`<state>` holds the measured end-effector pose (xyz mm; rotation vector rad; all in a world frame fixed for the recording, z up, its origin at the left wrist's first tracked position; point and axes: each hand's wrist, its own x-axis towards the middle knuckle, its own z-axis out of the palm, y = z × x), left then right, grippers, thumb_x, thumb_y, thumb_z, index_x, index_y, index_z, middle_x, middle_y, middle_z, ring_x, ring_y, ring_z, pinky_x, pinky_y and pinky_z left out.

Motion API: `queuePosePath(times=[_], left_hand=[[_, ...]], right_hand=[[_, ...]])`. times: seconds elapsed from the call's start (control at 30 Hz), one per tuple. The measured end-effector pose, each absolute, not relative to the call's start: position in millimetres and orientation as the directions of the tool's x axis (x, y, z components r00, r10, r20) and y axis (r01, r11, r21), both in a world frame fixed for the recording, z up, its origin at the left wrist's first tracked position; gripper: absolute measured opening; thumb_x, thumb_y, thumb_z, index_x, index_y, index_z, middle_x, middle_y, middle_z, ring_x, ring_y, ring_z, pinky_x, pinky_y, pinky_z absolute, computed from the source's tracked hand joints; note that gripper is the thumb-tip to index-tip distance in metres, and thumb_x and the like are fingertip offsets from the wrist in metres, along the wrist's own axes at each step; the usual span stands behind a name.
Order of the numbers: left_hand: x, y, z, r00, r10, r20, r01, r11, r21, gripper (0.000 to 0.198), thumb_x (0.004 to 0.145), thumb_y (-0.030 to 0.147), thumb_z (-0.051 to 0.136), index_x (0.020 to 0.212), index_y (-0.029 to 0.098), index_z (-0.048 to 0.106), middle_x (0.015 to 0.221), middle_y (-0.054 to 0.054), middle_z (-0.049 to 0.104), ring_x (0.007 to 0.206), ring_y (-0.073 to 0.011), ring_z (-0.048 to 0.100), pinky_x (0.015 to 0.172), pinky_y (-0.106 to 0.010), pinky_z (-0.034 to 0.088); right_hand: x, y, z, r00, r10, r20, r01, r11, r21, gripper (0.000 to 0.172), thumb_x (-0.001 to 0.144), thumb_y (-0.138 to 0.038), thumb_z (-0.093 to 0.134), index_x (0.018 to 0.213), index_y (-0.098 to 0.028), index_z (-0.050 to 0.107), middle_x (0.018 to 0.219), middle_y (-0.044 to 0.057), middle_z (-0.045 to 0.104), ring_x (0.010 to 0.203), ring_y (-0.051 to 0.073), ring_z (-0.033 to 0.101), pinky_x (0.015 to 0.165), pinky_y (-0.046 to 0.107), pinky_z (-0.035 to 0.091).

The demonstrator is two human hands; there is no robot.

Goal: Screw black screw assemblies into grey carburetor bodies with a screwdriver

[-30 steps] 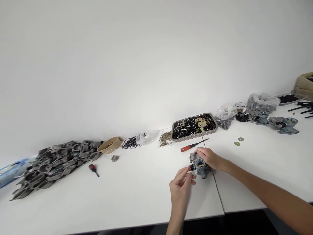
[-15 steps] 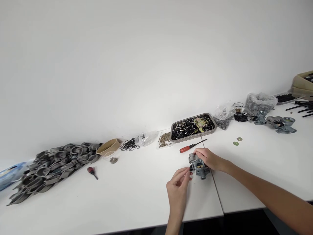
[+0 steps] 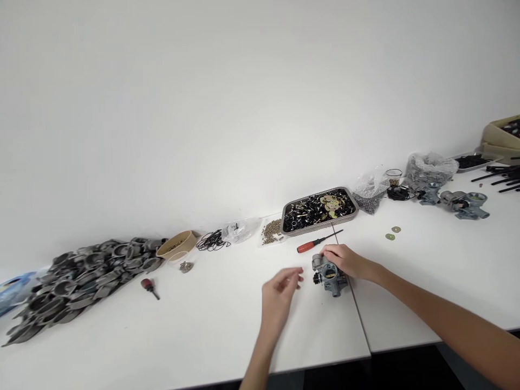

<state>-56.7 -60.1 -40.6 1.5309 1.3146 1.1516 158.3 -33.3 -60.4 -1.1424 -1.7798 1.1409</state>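
A grey metal carburetor (image 3: 330, 272) rests on the white table, a black fitting (image 3: 317, 278) sticking out of its left side. My right hand (image 3: 345, 261) is wrapped over its back right part and grips it; some of those fingers are hidden behind the body. To the left of the carburetor, apart from it, my left hand (image 3: 279, 292) hangs with its fingers loosely curved and nothing visible in them. Just behind the carburetor lies a red-handled screwdriver (image 3: 309, 246).
Behind stands a metal tray (image 3: 284, 232) of small black and brass parts. Further left are small screws (image 3: 272, 231), black rings (image 3: 214, 240), a short screwdriver (image 3: 148, 286) and a heap of grey castings (image 3: 85, 276). More carburetors (image 3: 467, 205) and two thin discs (image 3: 393, 233) are to the right.
My left hand has let go of the black fitting and moved left, away from the carburetor. My right hand keeps its hold.
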Motion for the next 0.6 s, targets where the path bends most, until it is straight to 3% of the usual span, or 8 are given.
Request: queuePosePath(times=[0.13,0.23,0.3,0.37,0.47,0.6], left_hand=[[-59.1,-1.2,-31.5,0.147,0.960,0.240,0.568,-0.280,0.774,0.020,0.073,0.036,0.066,0.082,0.020,0.075,0.085,-0.009,0.073,0.072,-0.0230,0.064,0.068,-0.033,0.050],[-48.4,28.0,-39.7,0.336,0.909,0.247,0.766,-0.416,0.490,0.020,0.072,0.033,0.067,0.085,0.020,0.074,0.089,-0.011,0.071,0.083,-0.0280,0.063,0.071,-0.034,0.046],[-42.6,37.1,-49.4,0.416,0.885,0.209,0.793,-0.465,0.394,0.018,0.074,0.032,0.064,0.084,0.020,0.073,0.087,-0.011,0.068,0.085,-0.0281,0.061,0.070,-0.033,0.044],[-42.3,41.0,-55.8,0.441,0.884,0.155,0.761,-0.460,0.457,0.018,0.076,0.033,0.061,0.082,0.020,0.071,0.084,-0.009,0.067,0.079,-0.0248,0.060,0.067,-0.032,0.043],[-54.2,43.0,-49.9,0.417,0.902,0.113,0.615,-0.371,0.695,0.024,0.072,0.041,0.066,0.080,0.019,0.071,0.077,-0.006,0.066,0.068,-0.0196,0.057,0.061,-0.030,0.043],[-84.7,49.2,-23.2,0.276,0.946,0.169,0.176,-0.223,0.959,0.027,0.074,0.041,0.066,0.078,0.015,0.066,0.060,-0.002,0.059,0.051,-0.0142,0.053,0.051,-0.029,0.043]], right_hand=[[163.2,-30.8,-55.5,-0.315,0.949,0.006,0.293,0.103,-0.951,0.029,0.095,-0.035,0.041,0.100,-0.018,0.063,0.097,0.006,0.064,0.085,0.018,0.058,0.073,0.031,0.042],[170.7,-26.8,-53.1,-0.233,0.971,0.053,0.309,0.125,-0.943,0.030,0.095,-0.035,0.041,0.101,-0.017,0.064,0.098,0.008,0.065,0.089,0.019,0.059,0.075,0.030,0.043],[175.2,-24.8,-51.8,-0.176,0.978,0.109,0.364,0.168,-0.916,0.026,0.093,-0.032,0.043,0.098,-0.017,0.063,0.099,0.007,0.065,0.090,0.019,0.059,0.076,0.030,0.044],[177.1,-24.4,-50.7,-0.144,0.979,0.146,0.429,0.195,-0.882,0.023,0.092,-0.029,0.043,0.097,-0.018,0.063,0.098,0.007,0.065,0.087,0.018,0.059,0.075,0.030,0.044],[175.9,-26.4,-47.5,-0.152,0.974,0.170,0.499,0.224,-0.837,0.023,0.093,-0.029,0.042,0.097,-0.019,0.062,0.100,0.007,0.065,0.089,0.019,0.060,0.076,0.032,0.046],[183.3,-29.6,-33.6,-0.169,0.968,0.184,0.631,0.250,-0.734,0.024,0.092,-0.032,0.043,0.099,-0.021,0.063,0.107,0.009,0.066,0.098,0.023,0.061,0.083,0.036,0.048]])
